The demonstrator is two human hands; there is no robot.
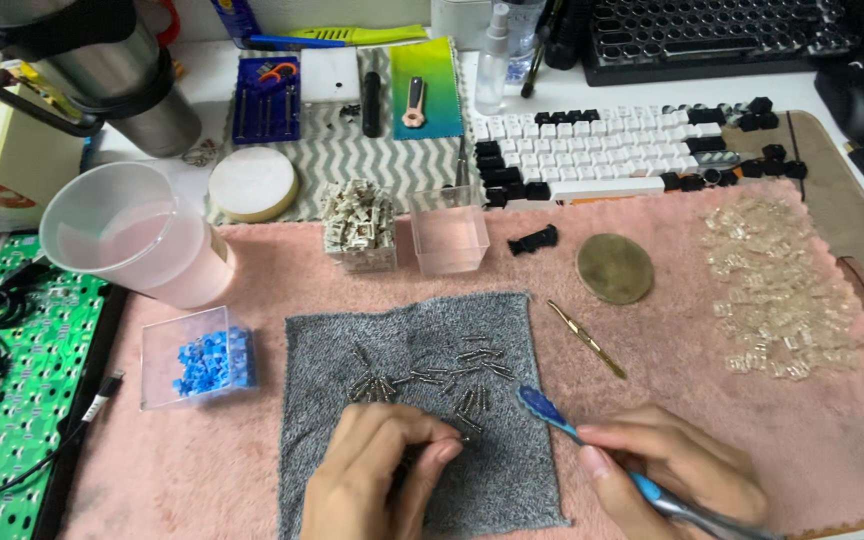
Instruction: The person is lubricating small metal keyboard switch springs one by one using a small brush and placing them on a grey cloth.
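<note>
Both wrists are cut off by the lower edge of the head view. The left hand (377, 475) rests on the square grey knitted cloth (422, 400), its thumb and fingertips pinched together over something too small to make out; whether it is one of the springs cannot be told. The thin metal springs (432, 375) lie scattered across the middle of that cloth, blurred into short silvery strokes.

The right hand (672, 475), just off the cloth's right edge, is closed around a slim brush with a blue tip and metal handle (592, 445), whose tip reaches the cloth's right border; the handle's end runs out of frame.

The cloth lies on a fluffy pink towel (802, 420). Left of the cloth stands a clear plastic box of small blue parts (197, 358). Above it are a clear box of pale switch parts (359, 225) and an empty-looking clear box (448, 238). Right of the cloth lie brass tweezers (587, 338), a round olive disc (615, 268) and a hazy heap of clear plastic housings (777, 290).
</note>
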